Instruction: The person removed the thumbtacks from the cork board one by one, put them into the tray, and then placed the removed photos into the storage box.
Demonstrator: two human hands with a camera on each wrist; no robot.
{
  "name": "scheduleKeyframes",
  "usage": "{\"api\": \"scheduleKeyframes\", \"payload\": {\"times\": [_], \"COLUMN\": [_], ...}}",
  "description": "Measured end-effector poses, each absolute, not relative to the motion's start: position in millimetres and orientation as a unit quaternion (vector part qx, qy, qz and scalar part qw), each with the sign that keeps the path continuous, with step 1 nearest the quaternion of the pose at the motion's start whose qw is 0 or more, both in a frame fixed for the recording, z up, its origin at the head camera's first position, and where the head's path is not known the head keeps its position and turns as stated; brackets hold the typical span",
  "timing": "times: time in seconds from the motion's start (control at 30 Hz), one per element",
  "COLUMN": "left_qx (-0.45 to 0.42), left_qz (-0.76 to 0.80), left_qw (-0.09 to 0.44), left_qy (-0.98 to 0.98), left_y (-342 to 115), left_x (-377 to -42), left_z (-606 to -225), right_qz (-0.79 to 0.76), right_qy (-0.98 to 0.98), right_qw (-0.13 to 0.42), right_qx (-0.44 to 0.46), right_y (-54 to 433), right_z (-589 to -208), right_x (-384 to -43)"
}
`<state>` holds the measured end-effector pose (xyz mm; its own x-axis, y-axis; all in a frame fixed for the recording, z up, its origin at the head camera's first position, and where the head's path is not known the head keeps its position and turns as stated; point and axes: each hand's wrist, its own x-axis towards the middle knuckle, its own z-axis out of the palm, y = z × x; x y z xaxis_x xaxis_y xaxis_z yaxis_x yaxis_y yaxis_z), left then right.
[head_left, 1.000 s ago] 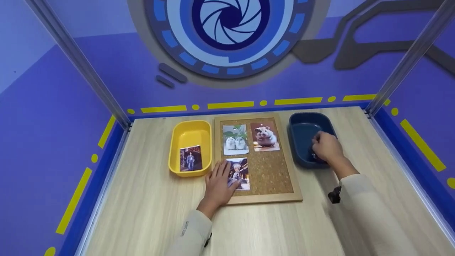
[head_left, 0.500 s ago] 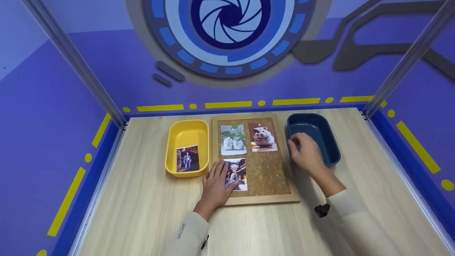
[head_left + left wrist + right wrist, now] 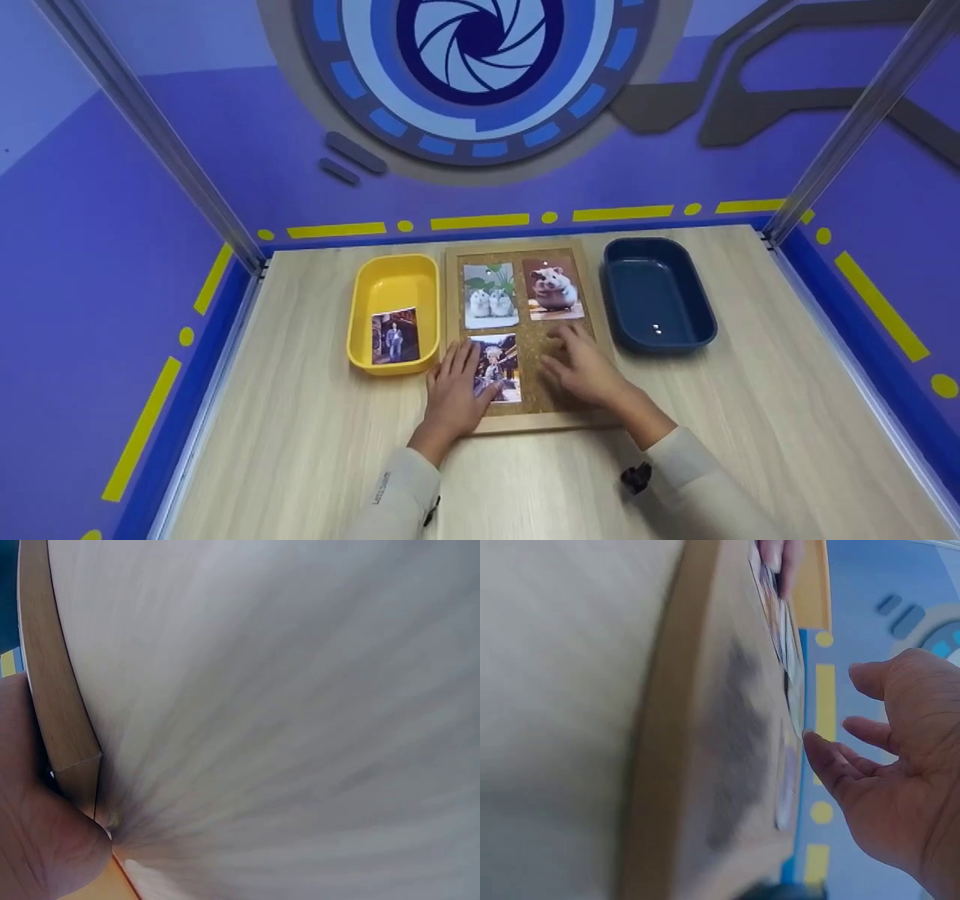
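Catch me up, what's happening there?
At a framed corkboard, a person's left hand rests on the lower-left photo; the right hand, apparently empty, hovers over the board's lower-right quarter. A hamster-pair photo and a single-hamster photo sit above. Another photo lies in the yellow tray; small shiny bits sit in the blue tray.

On my feed I see a beige fabric left sleeve (image 3: 405, 491) with small dark lettering (image 3: 381, 487) and a matching beige right sleeve (image 3: 694, 472), a chunky black device (image 3: 636, 478) beside its cuff.
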<state>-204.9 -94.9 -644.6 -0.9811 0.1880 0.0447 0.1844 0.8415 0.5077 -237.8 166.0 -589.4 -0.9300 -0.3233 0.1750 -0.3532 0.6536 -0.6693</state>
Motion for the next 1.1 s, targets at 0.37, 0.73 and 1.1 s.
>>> {"api": "scheduleKeyframes", "payload": {"times": [0.37, 0.73, 1.1], "left_qx": [0.097, 0.090, 0.089], "left_qz": [0.259, 0.257, 0.244], "left_qw": [0.000, -0.011, -0.013], "left_qy": [0.961, 0.962, 0.966], "left_y": [-92.1, -93.6, -91.7], "left_x": [-206.8, -205.5, -204.1], "left_z": [-650.0, -653.8, -646.5], "right_qz": [0.403, 0.474, 0.515], "right_qy": [-0.907, -0.874, -0.853], "right_qw": [-0.017, -0.032, -0.054], "right_qx": [0.121, 0.098, 0.067], "right_y": [129.4, 114.4, 105.1], "right_z": [-613.3, -624.6, -624.9], "right_x": [-231.5, -238.9, -250.0]}}
